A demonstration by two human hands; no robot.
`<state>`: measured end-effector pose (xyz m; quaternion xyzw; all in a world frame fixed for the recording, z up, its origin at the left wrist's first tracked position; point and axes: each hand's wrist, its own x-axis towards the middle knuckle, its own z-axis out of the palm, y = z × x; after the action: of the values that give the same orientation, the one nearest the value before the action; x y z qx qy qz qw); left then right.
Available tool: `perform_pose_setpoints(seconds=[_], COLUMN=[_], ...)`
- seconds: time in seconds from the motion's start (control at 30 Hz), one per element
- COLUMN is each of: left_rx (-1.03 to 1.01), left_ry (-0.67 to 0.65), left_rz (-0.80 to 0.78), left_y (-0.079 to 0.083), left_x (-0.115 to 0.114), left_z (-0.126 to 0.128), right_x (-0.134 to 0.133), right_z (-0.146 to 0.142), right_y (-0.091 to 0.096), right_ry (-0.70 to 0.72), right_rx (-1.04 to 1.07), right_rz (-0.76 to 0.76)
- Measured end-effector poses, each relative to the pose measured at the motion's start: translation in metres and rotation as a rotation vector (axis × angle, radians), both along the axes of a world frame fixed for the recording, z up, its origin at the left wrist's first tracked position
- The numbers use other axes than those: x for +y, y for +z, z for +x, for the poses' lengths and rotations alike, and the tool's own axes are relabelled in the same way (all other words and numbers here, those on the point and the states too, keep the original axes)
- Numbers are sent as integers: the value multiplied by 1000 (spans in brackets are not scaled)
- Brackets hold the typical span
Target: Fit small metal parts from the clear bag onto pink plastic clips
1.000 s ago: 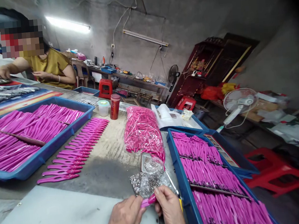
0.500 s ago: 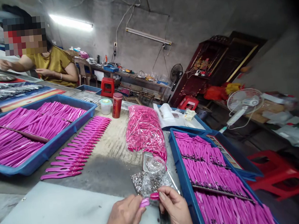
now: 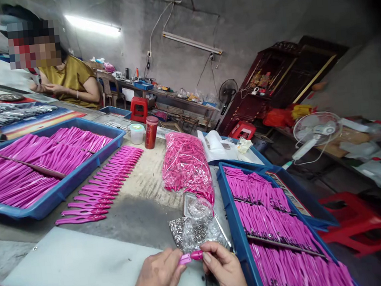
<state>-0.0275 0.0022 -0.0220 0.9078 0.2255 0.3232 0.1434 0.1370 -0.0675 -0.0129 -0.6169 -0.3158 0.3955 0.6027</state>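
My left hand [image 3: 160,270] is closed around a light purple plastic handle piece [image 3: 185,259], most of it hidden by the fingers. Between the thumb and fingers of my right hand [image 3: 224,267] is a small, darker pink cap [image 3: 196,255]. The cap's end meets the tip of the handle piece, above the right edge of a white board [image 3: 78,268]. Just beyond my hands lie clear bags of small metal parts [image 3: 196,231]. Farther off, a row of purple tweezer-like pieces with dark pink tips [image 3: 97,198] lies on the table.
Blue trays of purple pieces stand at left [image 3: 53,199] and right [image 3: 232,219]. A big bag of pink caps [image 3: 186,163], a red tumbler [image 3: 151,132] and a lidded tub [image 3: 136,133] stand mid-table. A co-worker [image 3: 70,82] sits at far left.
The pink cap has come against the handle piece's end, where a small gap showed before. The co-worker's hands have drawn together. My view has shifted slightly.
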Motion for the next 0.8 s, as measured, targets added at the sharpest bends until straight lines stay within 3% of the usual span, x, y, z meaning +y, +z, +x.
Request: perform_pose_setpoints(seconds=[0.43,0.67,0.8], left_rx=[11,28,70], left_ry=[11,9,-1], left_rz=[32,65,58], left_y=[3,3,4], left_x=[-1,-3,-4], left_z=[-1,1,0], right_x=[-3,-5,-7], right_z=[-7,-16,-13], right_y=[-3,-4,-6], right_ry=[-64,0,73], right_rx=[-24,-5,-100], right_rz=[-22,-9,-17])
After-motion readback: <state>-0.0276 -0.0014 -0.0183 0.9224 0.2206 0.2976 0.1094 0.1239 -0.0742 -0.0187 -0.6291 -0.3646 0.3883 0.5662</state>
